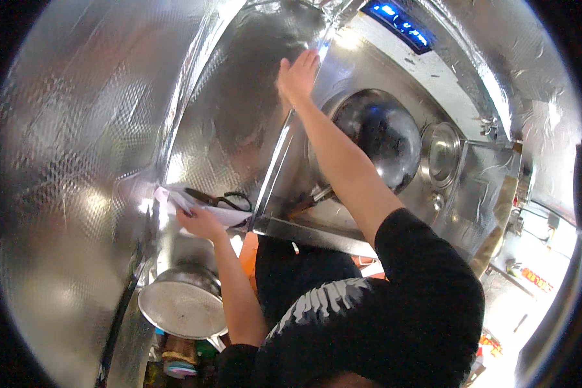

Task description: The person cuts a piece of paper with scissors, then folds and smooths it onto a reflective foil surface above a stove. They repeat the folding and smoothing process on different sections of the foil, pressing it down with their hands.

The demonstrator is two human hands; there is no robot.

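My right hand is raised with its fingers extended and nothing in it. It is at the silvery foil-covered wall, near the bright metal edge strip. Lower down, my left hand has its fingers curled on a crumpled white cloth or paper by the corner of the foil. On or just beyond that white sheet lies a dark-handled tool, probably scissors. The fingertips of my left hand are partly hidden. A large dark wok rests beyond my right forearm.
A round metal lid or bowl stands past the wok. A blue-lit display panel is at the top. At lower left, a steel strainer or pan with a handle sits near stacked items. A foil panel bounds the right side.
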